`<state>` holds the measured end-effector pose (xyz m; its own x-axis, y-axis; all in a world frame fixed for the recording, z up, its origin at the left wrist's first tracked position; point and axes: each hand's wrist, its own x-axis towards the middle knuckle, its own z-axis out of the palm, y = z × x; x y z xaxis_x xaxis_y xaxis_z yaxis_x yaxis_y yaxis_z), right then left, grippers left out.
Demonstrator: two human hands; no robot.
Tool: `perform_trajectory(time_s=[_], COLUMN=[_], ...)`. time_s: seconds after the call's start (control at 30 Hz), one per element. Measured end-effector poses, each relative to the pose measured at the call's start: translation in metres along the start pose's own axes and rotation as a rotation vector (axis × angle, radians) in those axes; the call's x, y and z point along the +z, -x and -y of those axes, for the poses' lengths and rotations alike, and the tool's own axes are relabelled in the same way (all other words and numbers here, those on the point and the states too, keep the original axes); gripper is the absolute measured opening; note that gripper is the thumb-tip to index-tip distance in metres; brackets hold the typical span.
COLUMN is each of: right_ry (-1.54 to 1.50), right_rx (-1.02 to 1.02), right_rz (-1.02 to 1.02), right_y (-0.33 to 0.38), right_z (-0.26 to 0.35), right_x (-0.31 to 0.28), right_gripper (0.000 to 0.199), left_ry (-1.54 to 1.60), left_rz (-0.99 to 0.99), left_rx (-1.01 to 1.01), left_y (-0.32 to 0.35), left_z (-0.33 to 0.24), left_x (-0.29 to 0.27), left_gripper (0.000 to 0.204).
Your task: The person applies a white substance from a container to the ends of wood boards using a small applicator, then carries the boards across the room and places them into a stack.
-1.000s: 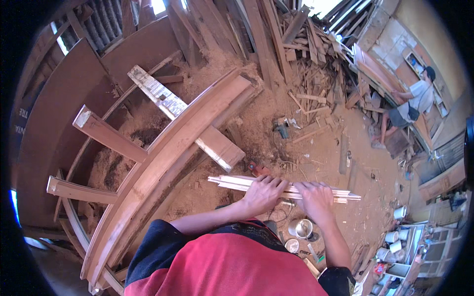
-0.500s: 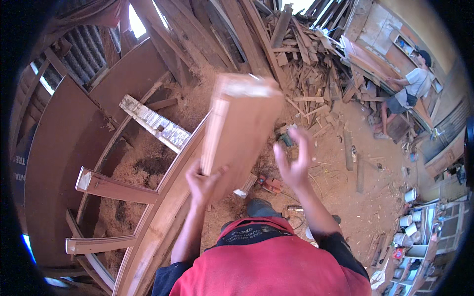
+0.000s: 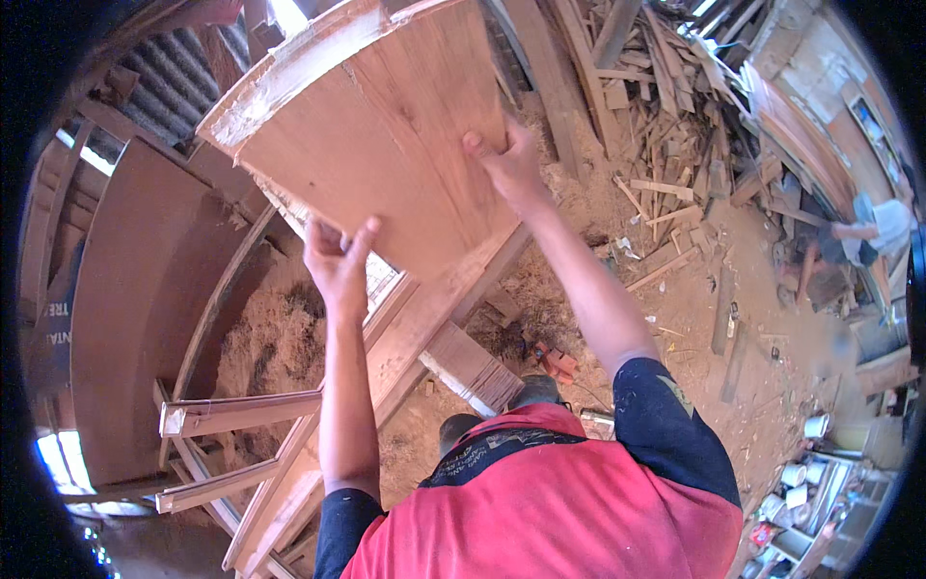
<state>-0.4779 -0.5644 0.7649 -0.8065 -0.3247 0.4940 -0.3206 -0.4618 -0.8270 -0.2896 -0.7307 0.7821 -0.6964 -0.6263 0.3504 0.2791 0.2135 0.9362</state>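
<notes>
A sawdust-strewn workshop floor (image 3: 690,405) spreads below, seen from above a person in a red and dark shirt. A big brown sheet (image 3: 135,318) stands curving along the left side, and a tangled heap of scrap wood (image 3: 675,145) fills the upper right. A long wooden beam (image 3: 410,343) runs slantwise from lower left toward the upper middle, with short wooden arms (image 3: 241,413) jutting from its left side.

The wide wooden board (image 3: 386,125) is raised in front of the person, covering the beam's far part; whether it touches the beam cannot be told. Its broad, pale, rough end faces the upper left, and it narrows toward the person. It looks stiff and solid, probably heavy enough to want two hands. The smooth face may slide a little if dusty, and the ragged end could splinter or scratch. The opposite side edges seem the best places to hold, clear of that end.

The left hand (image 3: 336,275) grips the lower left edge, thumb on the near face, fingers curled behind. The right hand (image 3: 521,179) grasps the right edge likewise, thumb flat on the face, its other fingers mostly hidden.

Smallest, a red tool (image 3: 557,363) lies on the floor.
</notes>
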Motion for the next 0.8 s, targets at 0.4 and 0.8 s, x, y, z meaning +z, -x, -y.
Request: perform_trajectory(time_s=[0.4,0.8], right_ry=[0.264,0.259], right_rx=[-0.063,-0.001], right_rz=[0.056,0.157], right_y=[-0.120,-0.132], right_z=[-0.107,-0.149], right_x=[-0.054,-0.036], right_gripper=[0.071,0.078], left_ry=[0.001,-0.069], left_rz=[-0.002,-0.116], left_rx=[0.020,-0.014], left_y=[-0.076,-0.081], left_z=[0.057,0.092], left_x=[0.050,0.042], left_gripper=[0.048,0.055])
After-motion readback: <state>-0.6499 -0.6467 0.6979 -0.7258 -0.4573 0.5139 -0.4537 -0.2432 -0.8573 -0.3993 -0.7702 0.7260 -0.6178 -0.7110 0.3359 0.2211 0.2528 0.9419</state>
